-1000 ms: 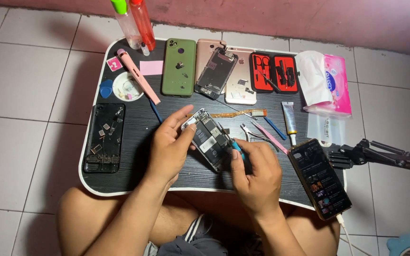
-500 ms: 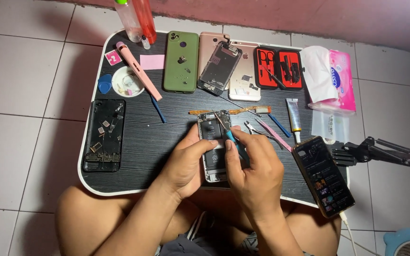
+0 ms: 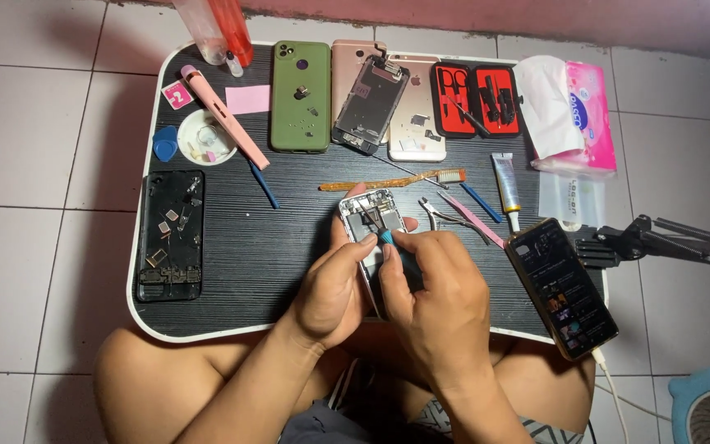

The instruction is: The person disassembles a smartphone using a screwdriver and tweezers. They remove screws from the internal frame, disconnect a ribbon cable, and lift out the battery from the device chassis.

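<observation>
Head view showed a person seated at a dark tabletop (image 3: 240, 247). Near the middle lay an opened phone (image 3: 369, 220). The left hand (image 3: 334, 288) pinched the phone's near-left edge to steady it; the right hand (image 3: 437, 300) pinched a blue-tipped tool (image 3: 384, 234) over its insides. This work probably called for light pressure and a firm hold. Far right sat a pink tissue pack (image 3: 589, 115); a small pink square label (image 3: 177, 95) lay far left, and a white tube (image 3: 504, 181) stood right of centre.
</observation>
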